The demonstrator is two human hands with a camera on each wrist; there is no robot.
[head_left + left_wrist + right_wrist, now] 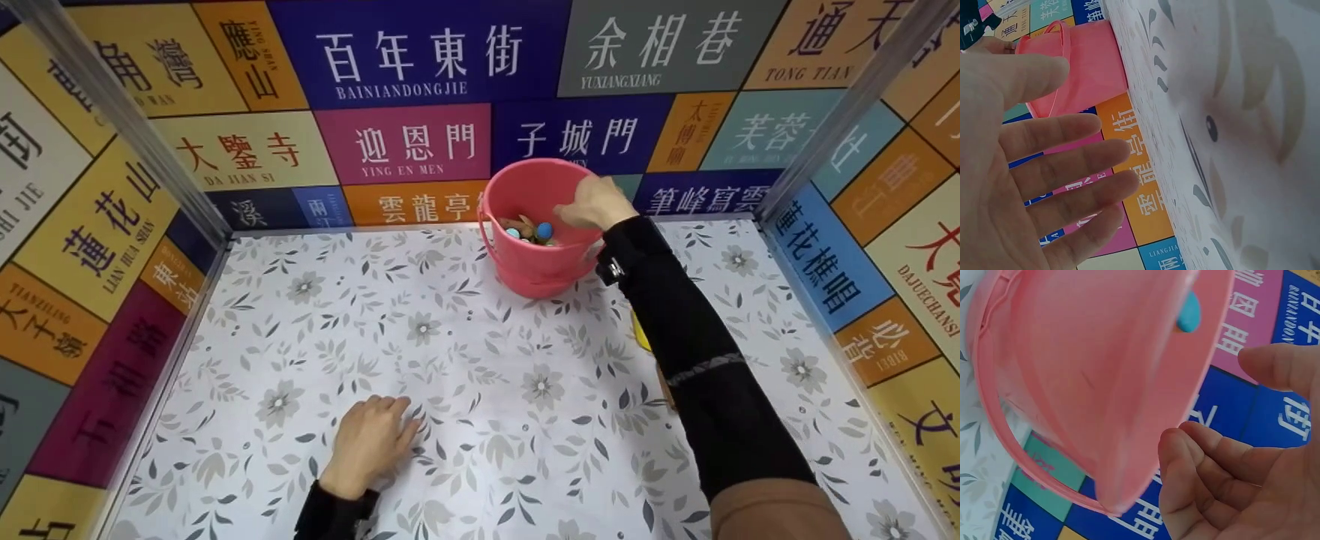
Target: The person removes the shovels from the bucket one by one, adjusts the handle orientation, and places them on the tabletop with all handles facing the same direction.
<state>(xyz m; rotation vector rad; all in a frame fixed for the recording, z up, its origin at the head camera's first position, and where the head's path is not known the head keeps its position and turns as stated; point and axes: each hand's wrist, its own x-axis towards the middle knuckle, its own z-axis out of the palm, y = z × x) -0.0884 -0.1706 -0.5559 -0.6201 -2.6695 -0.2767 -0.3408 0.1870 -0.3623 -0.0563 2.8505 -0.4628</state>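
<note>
A pink bucket (540, 259) stands on the flower-patterned tabletop against the back wall, its handle (1013, 444) hanging down its side. Inside lie a blue rounded thing (544, 229), a pale blue one (513, 233) and some brown pieces (517, 223). My right hand (596, 204) is over the bucket's right rim; the right wrist view shows its fingers loosely bent, thumb apart, nothing between them. Low over the near left of the tabletop is my left hand (373, 439), holding nothing, its fingers (1072, 154) spread and fairly straight in the left wrist view.
A yellow thing (641, 331) and a brown one (665, 388) peek out beside my right forearm, mostly hidden by it. Panels printed with coloured signs (420, 52) wall in the white tabletop (450, 375) at the back and both sides.
</note>
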